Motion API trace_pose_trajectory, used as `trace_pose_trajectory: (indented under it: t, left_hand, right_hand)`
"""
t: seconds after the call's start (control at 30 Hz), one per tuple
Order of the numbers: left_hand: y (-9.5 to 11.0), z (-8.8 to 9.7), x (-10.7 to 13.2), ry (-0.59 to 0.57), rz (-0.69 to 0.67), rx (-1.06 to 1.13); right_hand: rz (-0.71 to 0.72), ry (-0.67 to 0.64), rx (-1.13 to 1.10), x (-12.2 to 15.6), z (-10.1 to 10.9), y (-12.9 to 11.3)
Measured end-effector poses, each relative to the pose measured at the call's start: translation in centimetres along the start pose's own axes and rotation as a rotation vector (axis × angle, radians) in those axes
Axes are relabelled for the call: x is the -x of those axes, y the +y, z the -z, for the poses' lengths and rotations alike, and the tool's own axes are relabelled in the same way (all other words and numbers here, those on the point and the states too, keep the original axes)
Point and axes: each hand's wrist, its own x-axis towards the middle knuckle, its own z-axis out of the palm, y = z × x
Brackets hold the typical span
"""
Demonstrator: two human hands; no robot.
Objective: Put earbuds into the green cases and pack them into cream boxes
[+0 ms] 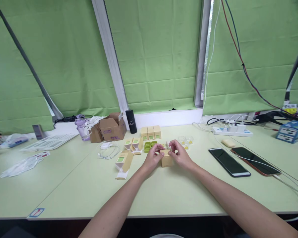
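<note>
A small kraft cardboard box stands on the table between my two hands. My left hand grips its left side, thumb and fingers at the top edge. On the opposite side my right hand is closed on the box, fingers bent over its top. Open kraft boxes with green labels, one in front and a pair behind, lie to the left. Green square cups sit just beyond my left hand. Clear round containers with yellow bits are behind my right hand.
Three boxes stand in a row at the back, near a black cylinder and an open brown carton. A white charger cable lies left. Two phones and a power strip are on the right.
</note>
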Motion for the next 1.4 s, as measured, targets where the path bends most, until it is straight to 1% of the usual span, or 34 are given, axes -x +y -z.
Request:
trace_pose_trajectory:
  t: [0.33, 0.53, 0.63, 0.77, 0.83, 0.93, 1.03, 1.1, 1.13, 1.2, 1.3, 1.4]
  left_hand:
    - [0.3, -0.2, 0.2, 0.005, -0.028, -0.016]
    - [0.2, -0.2, 0.2, 0.0, -0.036, -0.035]
    - [0.0, -0.1, 0.1, -0.005, -0.026, -0.034]
    - [-0.1, 0.0, 0.1, -0.01, -0.004, -0.016]
    - [-0.1, 0.1, 0.0, -0.008, 0.004, 0.019]
    - [-0.3, 0.1, -0.1, 0.03, 0.014, 0.071]
    - [-0.6, 0.1, -0.4, 0.098, 0.046, 0.082]
    - [-0.9, 0.1, -0.6, 0.13, 0.066, 0.088]
    - [-1.0, 0.1, -0.6, 0.141, 0.071, 0.095]
    - [-1.0, 0.0, -0.7, 0.148, 0.074, 0.113]
    - [-0.8, 0.0, -0.7, 0.132, 0.082, 0.135]
    - [-0.7, 0.0, -0.6, 0.113, 0.098, 0.135]
  right_hand:
    - [-0.009, -0.025, 0.017, 0.1, 0.0, -0.1]
    - [-0.012, -0.062, 0.036, -0.1, 0.1, -0.1]
    - [-0.022, -0.13, 0.01, -0.3, 0.8, -0.3]
    - [-0.045, -0.297, -0.021, -0.5, 2.1, -0.6]
    - [-0.058, -0.323, -0.009, -0.6, 2.6, -0.4]
    - [-0.048, -0.27, 0.044, -0.9, 2.7, 0.4]
    - [-0.043, -0.148, 0.15, -1.3, 2.6, 1.4]
    - [-0.05, -0.065, 0.213, -1.5, 2.6, 1.7]
    - [-0.046, -0.045, 0.218, -1.5, 2.6, 1.7]
    - [-0.021, -0.063, 0.169, -1.4, 2.7, 1.2]
    - [0.016, -0.164, 0.09, -0.9, 2.6, 0.1]
    - [0.018, -0.22, 0.165, -0.5, 2.2, -0.4]
